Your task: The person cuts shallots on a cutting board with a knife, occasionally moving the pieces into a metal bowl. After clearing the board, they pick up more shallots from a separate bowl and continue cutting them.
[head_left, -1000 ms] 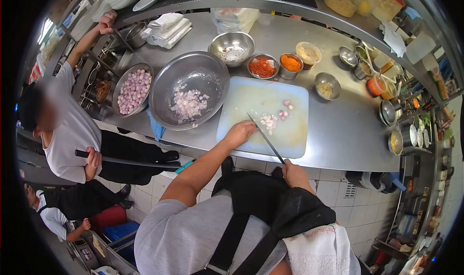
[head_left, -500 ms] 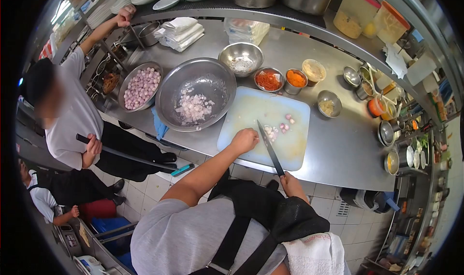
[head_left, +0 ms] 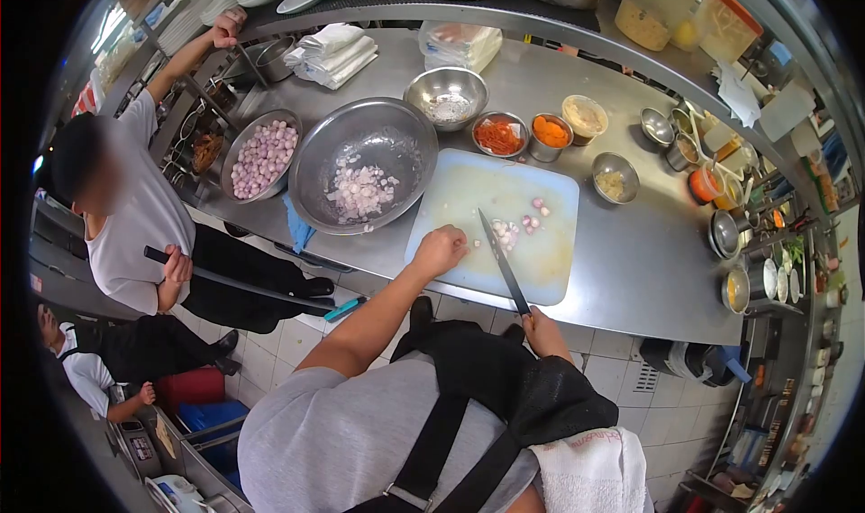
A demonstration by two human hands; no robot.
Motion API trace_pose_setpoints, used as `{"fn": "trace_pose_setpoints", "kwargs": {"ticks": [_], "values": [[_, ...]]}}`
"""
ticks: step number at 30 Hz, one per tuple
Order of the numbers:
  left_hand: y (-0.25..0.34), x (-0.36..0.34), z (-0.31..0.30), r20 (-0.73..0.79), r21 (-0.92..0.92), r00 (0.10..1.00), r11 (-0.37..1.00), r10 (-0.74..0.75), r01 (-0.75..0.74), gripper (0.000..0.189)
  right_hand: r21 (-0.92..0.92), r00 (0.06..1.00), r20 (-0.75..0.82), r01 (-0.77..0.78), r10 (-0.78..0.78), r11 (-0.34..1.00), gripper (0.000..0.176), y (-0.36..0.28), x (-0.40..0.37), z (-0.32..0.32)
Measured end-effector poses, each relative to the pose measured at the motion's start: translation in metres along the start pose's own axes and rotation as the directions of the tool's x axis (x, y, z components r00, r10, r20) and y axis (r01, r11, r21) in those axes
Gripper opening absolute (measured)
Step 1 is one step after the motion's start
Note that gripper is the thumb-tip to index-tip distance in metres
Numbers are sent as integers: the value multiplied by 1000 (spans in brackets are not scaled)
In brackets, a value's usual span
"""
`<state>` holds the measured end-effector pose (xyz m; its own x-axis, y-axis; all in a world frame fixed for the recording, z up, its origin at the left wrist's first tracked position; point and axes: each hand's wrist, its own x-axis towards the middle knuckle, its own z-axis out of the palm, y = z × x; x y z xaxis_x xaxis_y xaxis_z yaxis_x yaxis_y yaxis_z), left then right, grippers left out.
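My right hand (head_left: 545, 334) grips a long kitchen knife (head_left: 506, 268) by its dark handle, the blade slanting over the white cutting board (head_left: 550, 279). Left of the blade, my left hand (head_left: 441, 250) is over the board with its fingers curled together; whatever they may hold is hidden. A small pale piece lies just beyond its fingertips. Several peeled shallots (head_left: 532, 221) and pale pieces (head_left: 505, 235) are right of the blade. Beside the board stands a large steel bowl (head_left: 315, 126) with chopped shallots (head_left: 360, 191) inside.
Left of it stands a bowl of whole shallots (head_left: 265, 159). Small bowls with red strips (head_left: 498, 136), orange pieces (head_left: 550, 132) and minced food (head_left: 611, 184) stand behind and right of the board. A co-worker (head_left: 144, 198) stands at left, holding a long dark-handled object. A shelf (head_left: 378, 13) overhangs the back.
My left hand has drawn back to the left, away from the knife blade. My right hand still holds the knife at nearly the same slant. The view has shifted slightly.
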<state>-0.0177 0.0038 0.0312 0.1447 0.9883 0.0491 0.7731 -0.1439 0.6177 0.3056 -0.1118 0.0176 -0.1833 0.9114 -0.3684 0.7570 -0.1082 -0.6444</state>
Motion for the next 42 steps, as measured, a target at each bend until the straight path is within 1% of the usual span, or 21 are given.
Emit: {"fn": "trace_pose_setpoints", "kwargs": {"ticks": [1, 2, 3, 4, 9, 10, 12, 17, 19, 22, 27, 28, 29, 34, 37, 39, 42], "values": [[-5, -1, 1, -89, -92, 988, 987, 125, -133, 16, 1, 1000, 1, 0, 0, 1000, 31, -2, -1, 0], [-9, 0, 3, -89, -91, 988, 987, 125, -133, 16, -42, 1000, -13, 9, -10, 999, 30, -4, -1, 1], [-11, 3, 4, -87, -72, 962, 962, 258, -265, 13, -86, 999, -25, 18, -20, 996, 28, -6, -2, 1], [-13, 6, 6, -83, -54, 918, 918, 387, -392, 12, -86, 1000, -23, 17, -19, 996, 28, -8, -4, 1], [-24, 19, 14, -14, -29, 896, 895, 445, -445, 12, -232, 998, -58, 2, -16, 973, 24, -23, -10, -5], [-24, 21, 13, 11, -11, 886, 886, 463, -463, 12, -231, 998, -58, -1, -12, 973, 24, -28, -12, -8], [-20, 25, 13, 34, -7, 888, 888, 459, -459, 12, -268, 999, -36, 16, -26, 963, 24, -38, -18, -14], [-9, 26, 11, 95, 20, 888, 891, 449, -453, 11, -275, 998, -45, 37, -52, 961, 28, -40, -30, -15], [-8, 23, 10, 43, -4, 884, 885, 466, -466, 10, -278, 997, -49, 36, -51, 960, 28, -34, -27, -7], [-10, 23, 13, 18, -24, 881, 881, 473, -473, 10, -251, 998, -58, 12, -27, 968, 29, -27, -21, 3], [-15, 23, 15, 32, -15, 892, 893, 451, -450, 10, -283, 1000, -27, -20, 13, 959, 28, -42, -29, -15], [-15, 22, 16, 36, -7, 894, 895, 447, -447, 10, -282, 1000, -28, -21, 13, 959, 28, -37, -25, -10], [-16, 22, 17, 39, -10, 892, 893, 450, -450, 10, -274, 1000, -29, -6, -2, 962, 28, -27, -19, -1], [-16, 20, 19, -9, -21, 900, 900, 436, -436, 10, -284, 999, -38, 18, -30, 959, 27, -37, -22, -12], [-18, 21, 23, -19, -30, 896, 895, 445, -445, 10, -286, 999, -33, -8, -1, 958, 28, -32, -24, -7], [-19, 19, 27, -18, -33, 893, 892, 450, -451, 10, -256, 999, -29, 18, -26, 966, 27, -33, -18, -8], [-21, 17, 24, -33, -24, 899, 899, 437, -438, 10, -268, 999, -38, 27, -38, 963, 27, -41, -25, -17]]}}
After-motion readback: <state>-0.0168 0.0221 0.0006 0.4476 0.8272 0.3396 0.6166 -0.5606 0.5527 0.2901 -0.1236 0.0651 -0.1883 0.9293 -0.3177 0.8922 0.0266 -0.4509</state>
